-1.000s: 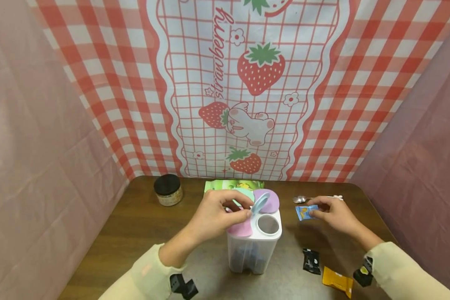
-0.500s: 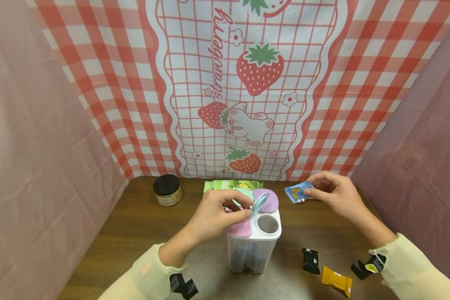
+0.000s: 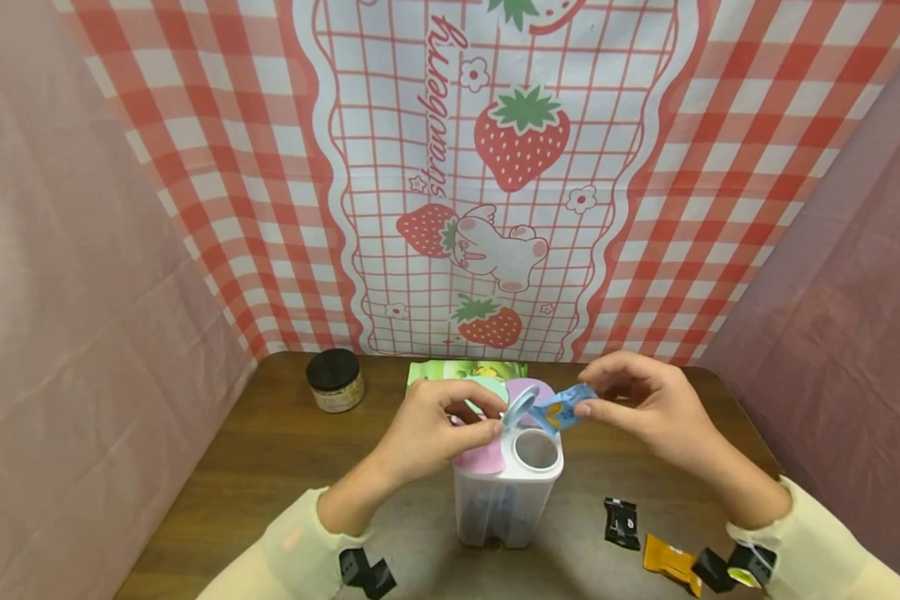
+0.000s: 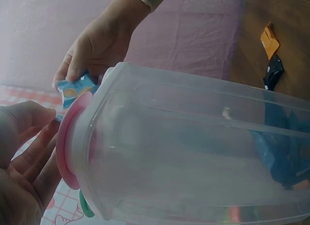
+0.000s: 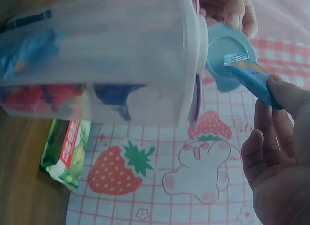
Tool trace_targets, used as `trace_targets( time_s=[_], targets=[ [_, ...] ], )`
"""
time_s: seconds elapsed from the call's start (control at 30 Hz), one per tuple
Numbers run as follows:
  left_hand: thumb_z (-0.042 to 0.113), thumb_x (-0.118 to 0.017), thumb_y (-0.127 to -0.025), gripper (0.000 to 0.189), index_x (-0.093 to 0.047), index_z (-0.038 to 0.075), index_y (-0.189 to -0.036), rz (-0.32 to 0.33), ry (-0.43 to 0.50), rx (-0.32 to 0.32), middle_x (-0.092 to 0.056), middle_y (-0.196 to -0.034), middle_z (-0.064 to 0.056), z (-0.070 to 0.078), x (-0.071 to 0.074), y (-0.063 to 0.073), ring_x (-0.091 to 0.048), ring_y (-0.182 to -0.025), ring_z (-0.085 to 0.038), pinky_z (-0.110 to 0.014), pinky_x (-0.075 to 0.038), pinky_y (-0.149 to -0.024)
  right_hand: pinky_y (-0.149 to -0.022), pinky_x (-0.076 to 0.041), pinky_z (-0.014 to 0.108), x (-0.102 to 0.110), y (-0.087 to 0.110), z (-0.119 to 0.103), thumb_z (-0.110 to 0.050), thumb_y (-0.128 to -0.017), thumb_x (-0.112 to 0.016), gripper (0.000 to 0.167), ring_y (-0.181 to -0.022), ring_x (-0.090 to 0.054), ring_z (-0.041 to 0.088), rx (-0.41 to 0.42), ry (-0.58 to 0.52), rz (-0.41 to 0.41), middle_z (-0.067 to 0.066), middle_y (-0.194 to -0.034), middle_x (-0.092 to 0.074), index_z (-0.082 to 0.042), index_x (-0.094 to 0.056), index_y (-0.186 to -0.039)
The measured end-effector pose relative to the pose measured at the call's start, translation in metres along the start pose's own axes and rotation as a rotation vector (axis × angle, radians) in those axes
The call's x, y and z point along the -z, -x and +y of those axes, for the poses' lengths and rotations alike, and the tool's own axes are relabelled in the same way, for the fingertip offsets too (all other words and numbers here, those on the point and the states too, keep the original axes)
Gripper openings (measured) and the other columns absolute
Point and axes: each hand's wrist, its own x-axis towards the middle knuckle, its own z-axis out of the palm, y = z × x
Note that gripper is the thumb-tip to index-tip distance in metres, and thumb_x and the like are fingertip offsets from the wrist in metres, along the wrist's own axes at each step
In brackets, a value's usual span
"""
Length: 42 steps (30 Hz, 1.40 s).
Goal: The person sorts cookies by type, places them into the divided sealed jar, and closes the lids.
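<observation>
A tall clear container (image 3: 506, 512) with a white top stands on the table, with pink (image 3: 482, 456) and purple (image 3: 542, 391) lids among its several coloured flaps. My left hand (image 3: 427, 433) pinches the raised light blue lid (image 5: 218, 43), and the round hole (image 3: 536, 450) under it is uncovered. A small blue snack packet (image 3: 566, 407) is pinched between the thumb and fingers of my right hand (image 3: 656, 408), just above and behind that hole. In the right wrist view, the packet's crimped end overlaps the blue lid; whether they touch I cannot tell. Blue packets (image 4: 281, 152) lie inside the container.
A black wrapped snack (image 3: 622, 523) and an orange one (image 3: 671, 562) lie at the right front, beside my right forearm. A black-lidded jar (image 3: 336, 381) stands at the back left. Behind the container is a green bag (image 3: 450, 369), before the strawberry-print cloth.
My right hand lifts the blue packet off the table at the right, then carries it left to the container's uncovered hole. The left hand stays put, holding the light blue lid up.
</observation>
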Motion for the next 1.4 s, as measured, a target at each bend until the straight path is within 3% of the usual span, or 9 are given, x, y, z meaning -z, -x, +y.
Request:
trace_targets(
  time_s=[0.2,0.47,0.9,1.1,1.4],
  targets=[
    [0.007,-0.079,-0.084,0.016,-0.079,0.01,-0.099,0.001,-0.002,-0.011,-0.078,-0.092,-0.005,-0.001,0.001,0.001,-0.071,-0.07,-0.008,-0.029,-0.061,-0.059,-0.064,-0.059,0.026,-0.01,0.0,0.001,0.007,-0.081,-0.081,0.029,-0.078,-0.066,0.012,0.037,-0.072,-0.092,-0.001,-0.093,-0.073,-0.014,-0.074,-0.098],
    [0.007,-0.078,-0.084,0.015,-0.079,0.011,-0.099,0.003,0.001,-0.018,-0.078,-0.091,-0.005,-0.002,0.0,0.001,-0.071,-0.071,-0.008,-0.028,-0.061,-0.059,-0.056,-0.047,0.022,-0.024,-0.002,0.011,0.018,-0.074,-0.081,0.04,-0.077,-0.06,0.011,0.286,-0.115,-0.138,0.004,-0.095,-0.073,-0.011,-0.077,-0.101],
    [0.007,-0.078,-0.084,0.015,-0.079,0.011,-0.099,0.003,-0.007,-0.011,-0.078,-0.091,-0.004,-0.002,0.001,0.001,-0.071,-0.07,-0.008,-0.027,-0.06,-0.058,-0.064,-0.054,0.02,-0.033,-0.001,0.01,0.014,-0.076,-0.081,0.036,-0.084,-0.065,0.012,0.323,-0.099,-0.187,0.002,-0.097,-0.073,-0.01,-0.08,-0.103],
    [0.007,-0.078,-0.085,0.015,-0.079,0.011,-0.099,0.003,-0.008,-0.019,-0.078,-0.092,-0.004,-0.003,0.001,0.001,-0.071,-0.071,-0.008,-0.027,-0.06,-0.058,-0.062,-0.053,0.019,-0.044,0.004,0.006,0.0,-0.082,-0.083,0.029,-0.081,-0.062,0.005,0.327,-0.001,-0.25,-0.007,-0.1,-0.073,-0.019,-0.078,-0.104],
    [0.007,-0.078,-0.084,0.015,-0.079,0.011,-0.099,0.007,0.0,-0.012,-0.078,-0.091,-0.004,-0.003,0.001,0.001,-0.071,-0.07,-0.008,-0.028,-0.061,-0.058,-0.068,-0.05,0.017,-0.045,0.009,0.014,-0.005,-0.08,-0.086,0.029,-0.081,-0.06,0.006,0.382,0.041,-0.232,-0.011,-0.096,-0.066,-0.026,-0.077,-0.097]
  ],
)
